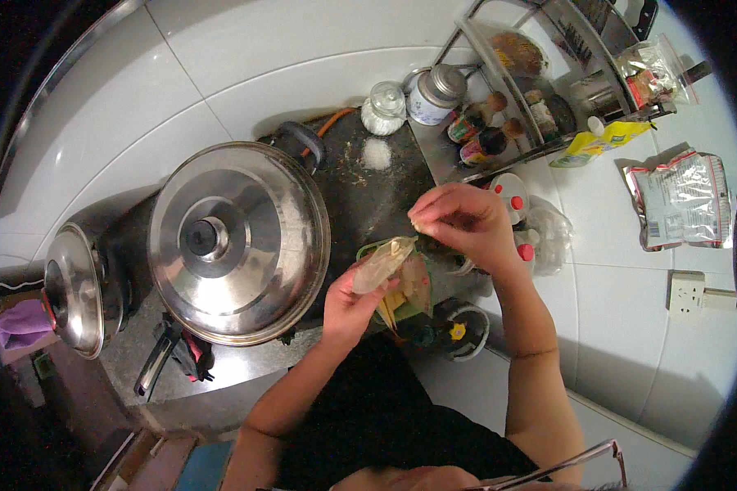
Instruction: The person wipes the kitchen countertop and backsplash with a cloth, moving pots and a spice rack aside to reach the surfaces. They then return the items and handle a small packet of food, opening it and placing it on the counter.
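My left hand (351,301) holds a pale, translucent item that looks like a small plastic bag (376,270), tilted up to the right. Pale bits show near its upper end. Just above and to the right, my right hand (460,224) has thumb and fingers pinched together, apparently on a tiny pale bit (416,226), too small to name. Beneath both hands is a green-rimmed bin (428,307) with yellowish scraps and wrappers inside, partly hidden by my left hand and the bag.
A large pot with a steel lid (245,294) stands left of my hands, a smaller lidded pot (77,294) farther left. White granules (378,153) lie on the dark surface near a glass jar (384,110). Sauce bottles (485,144) stand by a metal rack (510,92). Red-capped bottles (522,251) are behind my right wrist.
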